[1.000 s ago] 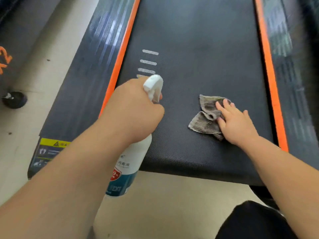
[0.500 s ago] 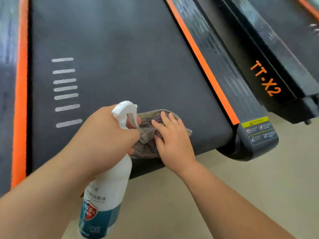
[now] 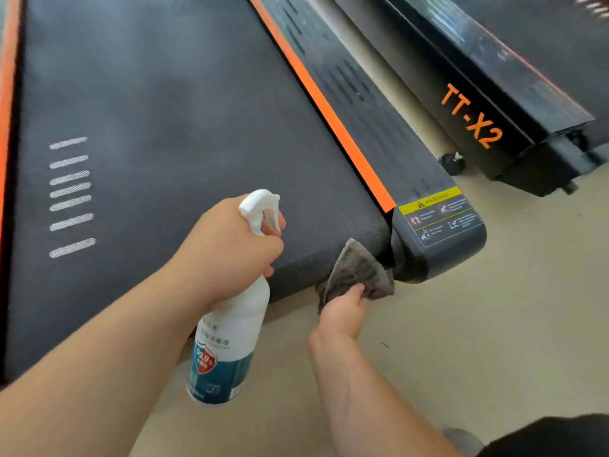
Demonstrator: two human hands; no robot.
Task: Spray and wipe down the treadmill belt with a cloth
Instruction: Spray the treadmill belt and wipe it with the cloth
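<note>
The cloth [image 3: 357, 275] is not flat on top of the belt [image 3: 164, 127] any more; it now sits on the belt's rounded end, at 5 o'clock in the view, beside the yellow sticker [image 3: 438, 216]. The right hand [image 3: 342, 313] pinches it from below in a closed grip. The left hand [image 3: 227, 249] keeps its grip round the spray bottle [image 3: 230, 328], at 9 o'clock of the cloth. I think the end edge gets wiped now.
</note>
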